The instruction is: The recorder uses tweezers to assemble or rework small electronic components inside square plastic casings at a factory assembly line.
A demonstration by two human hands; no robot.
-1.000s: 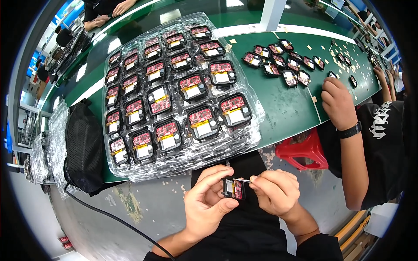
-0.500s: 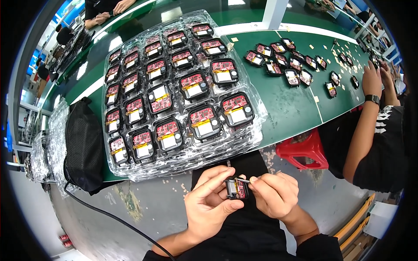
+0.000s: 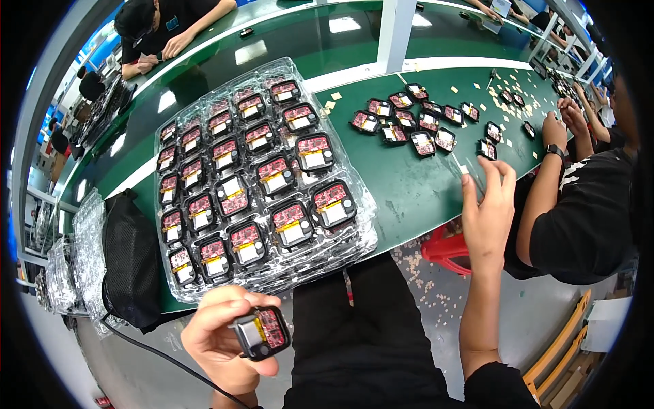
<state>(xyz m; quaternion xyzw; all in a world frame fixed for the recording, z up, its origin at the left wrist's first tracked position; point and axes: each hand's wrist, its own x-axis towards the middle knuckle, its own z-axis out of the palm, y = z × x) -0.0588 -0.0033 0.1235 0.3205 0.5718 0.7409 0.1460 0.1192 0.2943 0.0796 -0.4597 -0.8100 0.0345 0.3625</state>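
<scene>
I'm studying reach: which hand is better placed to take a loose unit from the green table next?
Probably the right hand: it extends close to the loose units, while the left hand, farther off, holds a black-framed unit.

1 head-worn fisheye looked down from close above the left grip, facing the tabletop beyond it.

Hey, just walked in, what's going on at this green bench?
The person's left hand holds up a black case with a red board inside. The right hand is held out toward the loose cases on the bench, its fingers apart. A clear plastic tray of similar cases sits farther left.
</scene>
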